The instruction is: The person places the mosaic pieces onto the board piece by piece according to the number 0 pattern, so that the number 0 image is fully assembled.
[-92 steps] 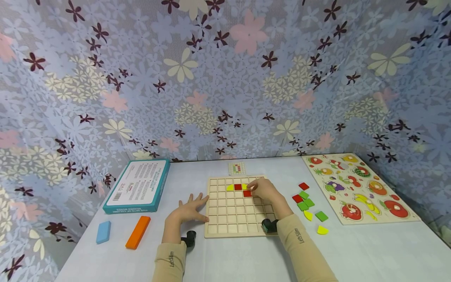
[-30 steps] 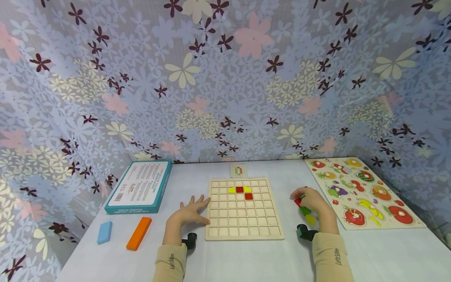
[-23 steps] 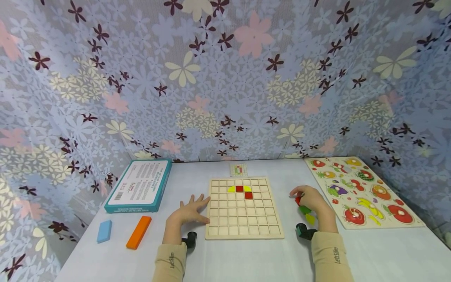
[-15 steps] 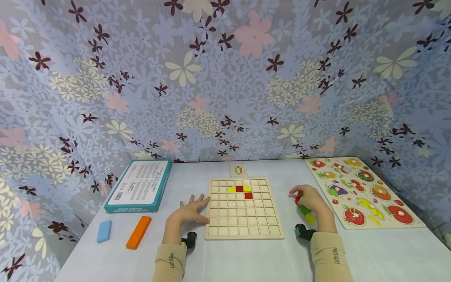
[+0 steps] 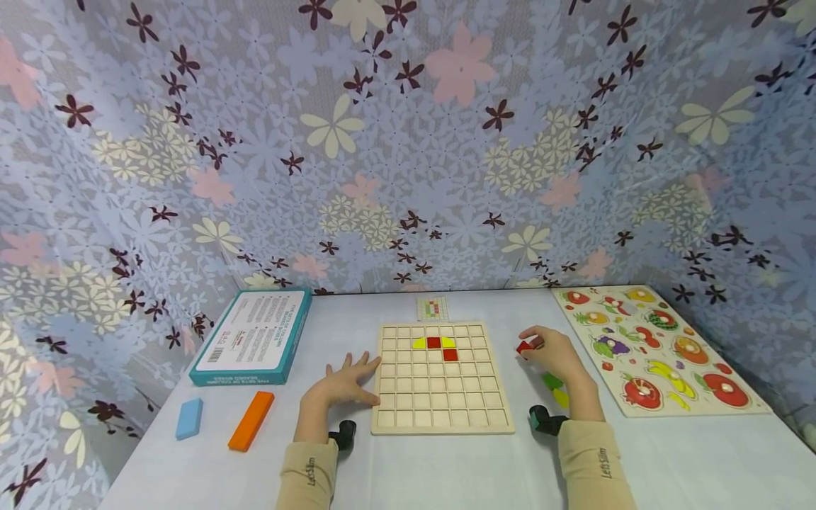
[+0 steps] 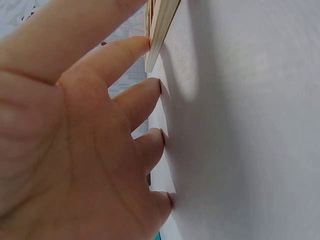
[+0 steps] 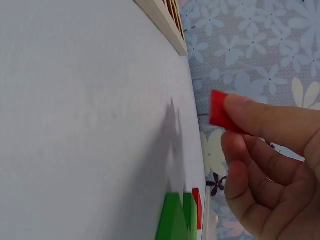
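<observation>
Just right of the wooden board (image 5: 442, 379), the right hand (image 5: 553, 352) pinches a red tile (image 5: 524, 346) above the table; the left hand (image 5: 344, 382) lies spread flat, fingertips touching the board's left edge.

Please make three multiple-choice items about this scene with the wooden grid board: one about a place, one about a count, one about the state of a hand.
1. Where does the teal box lie?
A. left of the grid board
B. on the fruit puzzle
C. under the right hand

2. How many coloured tiles sit in the grid board?
A. two
B. four
C. seven

3. What does the right hand do?
A. lies flat on the table
B. pinches a red tile
C. grips the orange block

Answers: 1 A, the box lies on the table to the board's left. 2 B, two yellow and two red tiles show near its far edge. 3 B, the right wrist view shows the red tile between thumb and fingertips, above the table.
</observation>
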Demonstrator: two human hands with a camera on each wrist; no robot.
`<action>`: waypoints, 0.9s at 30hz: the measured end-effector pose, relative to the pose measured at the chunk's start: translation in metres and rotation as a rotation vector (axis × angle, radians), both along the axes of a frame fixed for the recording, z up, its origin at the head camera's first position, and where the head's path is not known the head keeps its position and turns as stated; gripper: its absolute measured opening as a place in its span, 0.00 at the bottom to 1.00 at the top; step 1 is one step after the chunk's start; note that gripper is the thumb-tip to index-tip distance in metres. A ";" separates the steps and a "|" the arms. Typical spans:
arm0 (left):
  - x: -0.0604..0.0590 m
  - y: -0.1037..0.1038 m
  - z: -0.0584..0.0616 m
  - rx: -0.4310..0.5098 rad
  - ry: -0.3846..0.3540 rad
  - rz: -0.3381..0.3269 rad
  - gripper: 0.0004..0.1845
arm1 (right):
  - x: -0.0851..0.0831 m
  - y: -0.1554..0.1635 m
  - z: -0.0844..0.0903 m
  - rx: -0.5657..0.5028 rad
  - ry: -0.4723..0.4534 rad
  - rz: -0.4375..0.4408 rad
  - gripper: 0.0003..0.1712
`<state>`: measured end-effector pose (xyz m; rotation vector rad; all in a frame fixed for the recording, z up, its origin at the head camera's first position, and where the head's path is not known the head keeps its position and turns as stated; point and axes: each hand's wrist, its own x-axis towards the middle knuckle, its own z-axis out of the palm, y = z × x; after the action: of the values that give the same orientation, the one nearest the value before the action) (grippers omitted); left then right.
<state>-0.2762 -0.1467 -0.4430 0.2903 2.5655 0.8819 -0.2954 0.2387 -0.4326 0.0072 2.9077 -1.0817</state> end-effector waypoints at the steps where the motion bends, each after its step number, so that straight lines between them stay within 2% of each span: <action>1: 0.000 0.000 0.000 -0.001 -0.002 0.001 0.46 | 0.000 -0.001 0.001 -0.005 0.013 -0.009 0.17; 6: 0.001 0.001 0.000 0.001 0.002 0.004 0.46 | -0.001 -0.011 0.004 -0.056 0.099 -0.070 0.16; 12: 0.002 0.002 0.002 0.002 0.004 0.003 0.46 | -0.001 -0.024 0.008 -0.126 0.141 -0.100 0.16; 18: 0.001 0.003 0.003 -0.001 -0.004 0.002 0.46 | -0.004 -0.039 0.009 -0.137 0.167 -0.062 0.11; 27: 0.004 0.001 0.004 0.006 0.012 0.004 0.45 | -0.002 -0.062 0.007 -0.158 0.138 0.002 0.08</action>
<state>-0.2727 -0.1460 -0.4387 0.2932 2.5761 0.8916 -0.2975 0.1767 -0.4256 -0.0787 2.9288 -1.3600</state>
